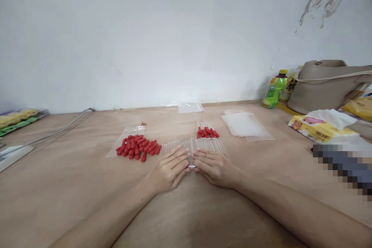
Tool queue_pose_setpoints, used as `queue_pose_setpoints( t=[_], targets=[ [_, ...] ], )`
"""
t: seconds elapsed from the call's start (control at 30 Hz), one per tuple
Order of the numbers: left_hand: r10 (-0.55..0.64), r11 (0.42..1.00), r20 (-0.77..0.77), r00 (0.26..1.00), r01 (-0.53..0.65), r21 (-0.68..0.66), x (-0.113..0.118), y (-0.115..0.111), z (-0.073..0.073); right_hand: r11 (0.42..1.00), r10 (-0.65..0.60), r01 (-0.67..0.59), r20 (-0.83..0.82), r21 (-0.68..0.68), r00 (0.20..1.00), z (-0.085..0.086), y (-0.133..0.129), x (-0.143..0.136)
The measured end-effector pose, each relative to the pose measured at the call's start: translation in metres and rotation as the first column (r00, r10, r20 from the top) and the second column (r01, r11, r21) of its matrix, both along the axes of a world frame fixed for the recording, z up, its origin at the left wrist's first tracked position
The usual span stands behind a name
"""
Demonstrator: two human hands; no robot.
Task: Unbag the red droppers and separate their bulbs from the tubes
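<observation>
My left hand (171, 168) and my right hand (215, 166) face each other, knuckles up, over the near part of a row of clear glass dropper tubes (176, 145). A short stretch of one glass tube (191, 167) lies crosswise between them; my right hand's closed fingers hide its right end. At its left end, a bit of a red rubber bulb (186, 167) shows in my left hand's pinch. Left of the row is a pile of loose red rubber bulbs (136, 147). Behind the row lie several droppers with red bulbs (207, 132), their tubes pointing away.
Clear zip bags (247, 126) lie at the right, another bag (190, 108) by the wall. A green drink bottle (274, 90), a grey bag (319, 89), a yellow tissue pack (322, 130) and a blurred dark object (345, 166) stand or lie right. A cable (64, 128) crosses the left.
</observation>
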State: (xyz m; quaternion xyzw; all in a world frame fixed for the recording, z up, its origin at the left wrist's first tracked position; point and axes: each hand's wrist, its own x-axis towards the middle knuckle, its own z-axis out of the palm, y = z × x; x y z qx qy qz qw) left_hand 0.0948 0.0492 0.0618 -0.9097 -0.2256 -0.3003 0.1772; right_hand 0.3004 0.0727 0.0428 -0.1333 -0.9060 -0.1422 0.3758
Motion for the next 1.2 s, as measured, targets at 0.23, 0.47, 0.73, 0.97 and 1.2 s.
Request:
queue_pose_setpoints(
  t=[0.23,0.47,0.73,0.97,1.2],
  targets=[
    [-0.005,1.000,0.010,1.000,0.005,-0.009,-0.002,-0.001,0.001,1.000,0.010,-0.009,-0.005,0.018,1.000,-0.001,-0.001,0.005],
    [-0.009,1.000,-0.002,1.000,0.009,0.010,-0.004,-0.002,-0.001,0.998,0.032,-0.033,0.014,0.047,0.999,-0.003,-0.001,0.008],
    [-0.012,1.000,0.016,1.000,0.012,0.019,-0.012,0.003,-0.008,0.998,0.066,-0.065,-0.032,0.022,0.997,-0.002,0.000,0.014],
    [0.142,0.987,0.105,0.984,-0.148,0.055,-0.031,0.005,-0.008,0.981,-0.139,0.110,-0.184,-0.157,0.973,-0.009,0.010,0.024],
    [0.425,0.904,0.290,0.857,-0.417,-0.093,-0.044,0.015,0.016,0.878,-0.446,0.417,-0.086,-0.235,0.891,0.016,0.006,0.011]
  ],
)
